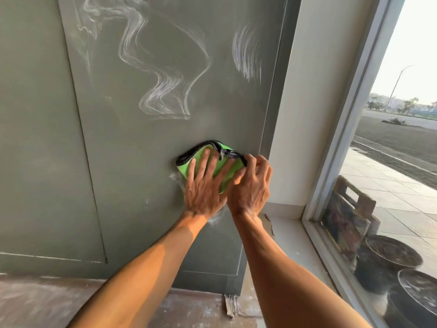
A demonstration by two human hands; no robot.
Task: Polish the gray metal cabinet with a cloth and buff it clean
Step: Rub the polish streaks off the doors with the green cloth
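- The left hand [203, 185] is lying flat with straight, spread fingers, pressing the cloth [183, 169] against the cabinet [142, 185]; grasping nothing, it is likely spreading pressure so the pad is rubbing evenly
- The right hand [250, 185] is pinching the cloth's black edge at its 3 o'clock corner with curled fingers; this is probably keeping the fabric taut and stopping it from bunching or sliding
- The cloth is sitting on the door panel just below the middle of the view, near the cabinet's 3 o'clock edge; it is looking like a soft, bright green microfibre pad, folded, with dark stitched trim
- The cabinet is showing a matte gray painted metal face, flat, with thin seams around the panel; it is standing on a dusty floor [47, 299]
- White polish streaks [163, 91] are curling in chalky, feathery swirls at the cloth's 12 o'clock, with a fan-shaped smear at 1 o'clock; judging by these, much buffing is remaining
- A window [402, 162] is letting warm light in from 3 o'clock
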